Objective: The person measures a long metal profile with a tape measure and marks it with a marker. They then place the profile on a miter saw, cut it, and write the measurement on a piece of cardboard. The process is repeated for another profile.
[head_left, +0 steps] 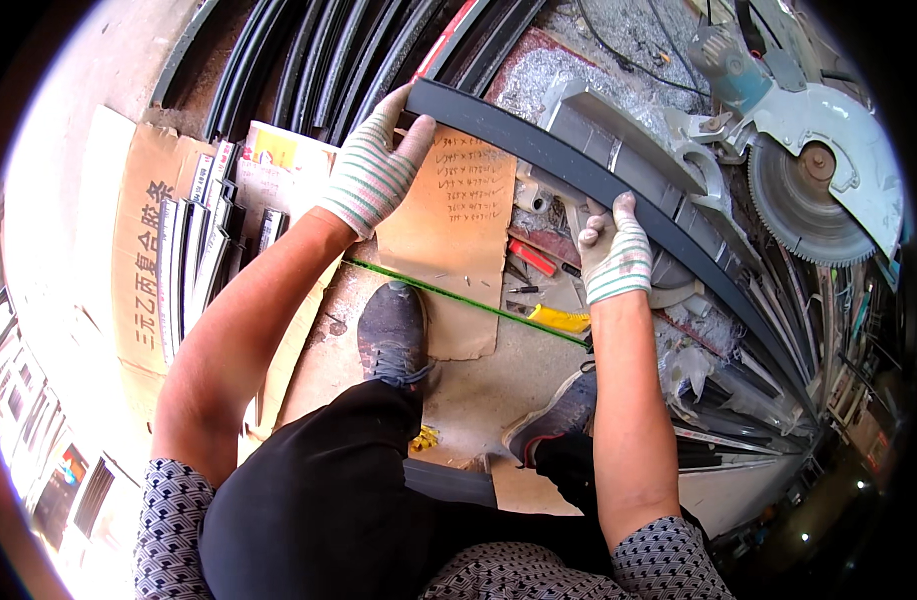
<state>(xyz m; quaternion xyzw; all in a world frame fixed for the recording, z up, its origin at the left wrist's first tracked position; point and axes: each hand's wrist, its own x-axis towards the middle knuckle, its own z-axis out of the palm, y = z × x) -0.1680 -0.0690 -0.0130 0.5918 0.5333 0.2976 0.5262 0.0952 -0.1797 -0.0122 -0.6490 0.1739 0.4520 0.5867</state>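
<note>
A long dark grey metal profile runs from upper left to lower right in front of me and looks curved through the lens. My left hand, in a white glove with green stripes, is closed around its left end. Farther along, my right hand, gloved alike, grips its near edge with fingers and thumb. Just beyond the profile is the grey metal fence of a mitre saw. The toothed round blade stands raised at the right, apart from both hands.
Long black profiles lie at the far left. Cut silvery pieces rest on cardboard at left. A handwritten cardboard sheet, a red-handled tool and a yellow-handled tool lie near my shoes. Metal shavings cover the far floor.
</note>
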